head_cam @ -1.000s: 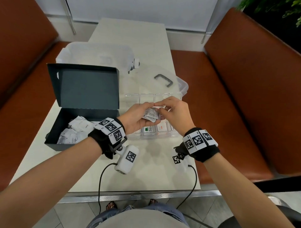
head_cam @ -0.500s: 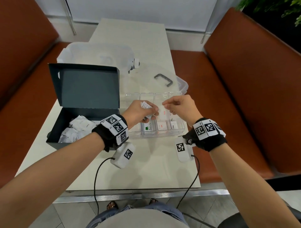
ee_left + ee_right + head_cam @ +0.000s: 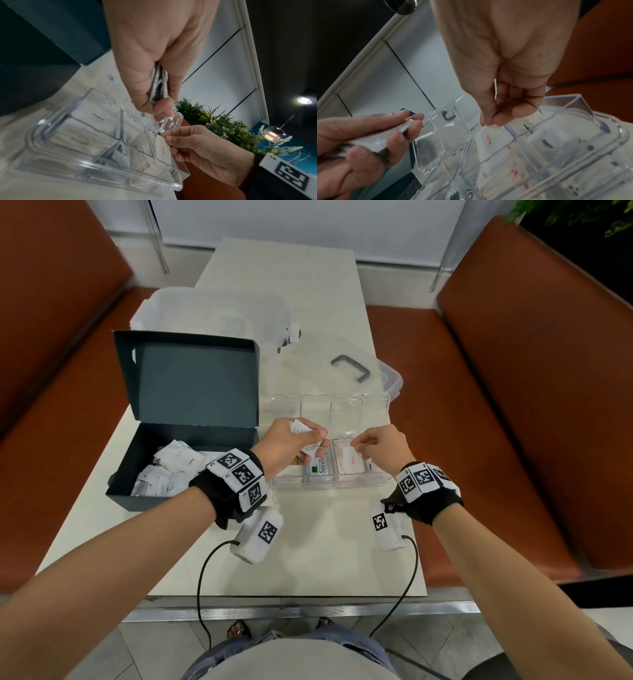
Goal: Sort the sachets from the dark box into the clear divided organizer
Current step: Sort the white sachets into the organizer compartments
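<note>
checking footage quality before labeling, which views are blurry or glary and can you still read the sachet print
Head view: sharp, wide-angle bending at the edges, "Stevia" readable in the clear organizer. Left wrist view: red print on the sachet pinched by the right hand is readable, organizer's near corner soft. Right wrist view: motion-blurred, glare on the clear walls, print smeared; left hand holds blurred sachets.

Black wrist bands [image 3: 236, 494] carry white square-code tags; white cameras [image 3: 257, 534] hang beneath, trailing black cables [image 3: 202, 583].
</note>
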### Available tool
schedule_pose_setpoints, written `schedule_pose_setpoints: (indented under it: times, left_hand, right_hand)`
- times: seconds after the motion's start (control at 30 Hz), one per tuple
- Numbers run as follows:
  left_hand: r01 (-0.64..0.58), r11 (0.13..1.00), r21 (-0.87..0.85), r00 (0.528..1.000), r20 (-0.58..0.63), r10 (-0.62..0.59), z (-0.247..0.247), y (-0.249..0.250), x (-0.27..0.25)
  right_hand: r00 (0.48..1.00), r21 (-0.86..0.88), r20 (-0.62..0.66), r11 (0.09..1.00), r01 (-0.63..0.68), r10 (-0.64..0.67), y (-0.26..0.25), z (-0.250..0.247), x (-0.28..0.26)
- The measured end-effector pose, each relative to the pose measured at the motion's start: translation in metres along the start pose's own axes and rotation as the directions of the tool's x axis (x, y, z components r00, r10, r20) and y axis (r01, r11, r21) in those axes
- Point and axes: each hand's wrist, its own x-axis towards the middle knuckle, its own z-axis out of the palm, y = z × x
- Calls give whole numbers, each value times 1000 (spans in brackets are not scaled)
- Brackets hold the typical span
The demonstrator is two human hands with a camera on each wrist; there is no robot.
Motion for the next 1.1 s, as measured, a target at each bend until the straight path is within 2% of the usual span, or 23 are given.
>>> schedule_pose_setpoints:
  times: [0.17,0.33,0.6,0.73,0.83,0.93,1.0,1.1]
  left_hand:
    - [5,1000,-14,1000,6,-5,0,-1,0]
    - [5,999,-32,1000,13,-5,0,1,0]
    - [14,999,-47,1000,-1,-14,-1,2,0]
    - [17,998,-65,1000,3,-17,-1,3,-1]
    - [39,993,-109,999,1,-39,0,4,-1]
    - [83,978,-192,997,18,-81,1,6,-1]
    - [105,962,-252,994,37,-99,0,8,0]
    - [143,920,-366,989,90,-118,0,10,-1]
  right_hand:
    - [999,-41,38,999,21,-19,-5,4,-1]
    - [998,-154,54,987,46,-38,-9,9,4]
    - [996,-377,88,925,45,-12,-16,21,7]
    - [996,-426,84,903,50,-15,-20,21,3]
    - [998,-371,40,927,61,-50,-19,13,0]
    - [990,-174,-97,981,81,-99,-19,-3,-1]
    - [978,-106,-166,988,111,-128,-21,-13,-7]
    - [966,-45,-197,986,164,-169,-28,-20,-17]
